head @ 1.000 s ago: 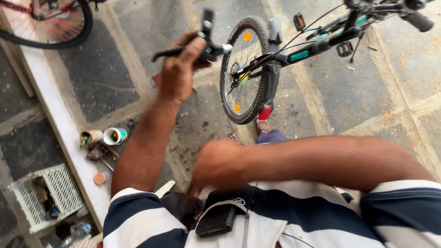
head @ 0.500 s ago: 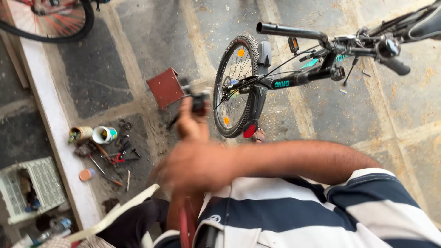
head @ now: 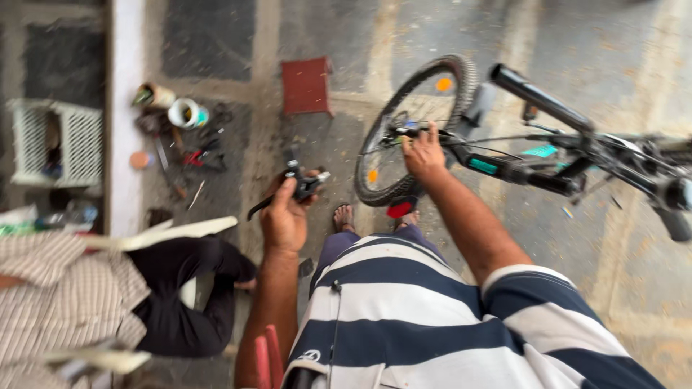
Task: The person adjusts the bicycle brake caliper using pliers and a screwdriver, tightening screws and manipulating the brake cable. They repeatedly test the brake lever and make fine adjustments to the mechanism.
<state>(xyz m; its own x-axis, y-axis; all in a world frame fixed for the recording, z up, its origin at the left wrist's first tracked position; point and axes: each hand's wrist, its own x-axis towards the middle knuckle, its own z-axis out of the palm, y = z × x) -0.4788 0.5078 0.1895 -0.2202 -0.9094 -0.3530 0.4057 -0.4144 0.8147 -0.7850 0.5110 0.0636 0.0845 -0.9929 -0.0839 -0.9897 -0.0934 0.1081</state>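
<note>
Head view: left hand (head: 285, 216) clutching black brake lever (head: 303, 184), right hand (head: 424, 155) gripping bicycle (head: 519, 169), red stool (head: 306, 86) beyond.

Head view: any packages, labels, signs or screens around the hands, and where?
Frame label: teal patch on the black bike frame, right of the right hand.
Tins: two round containers lying at the upper left, one white-rimmed.
Crate: white slatted box, far left.
No signs or screens. The left hand holds a black bike part.
</note>
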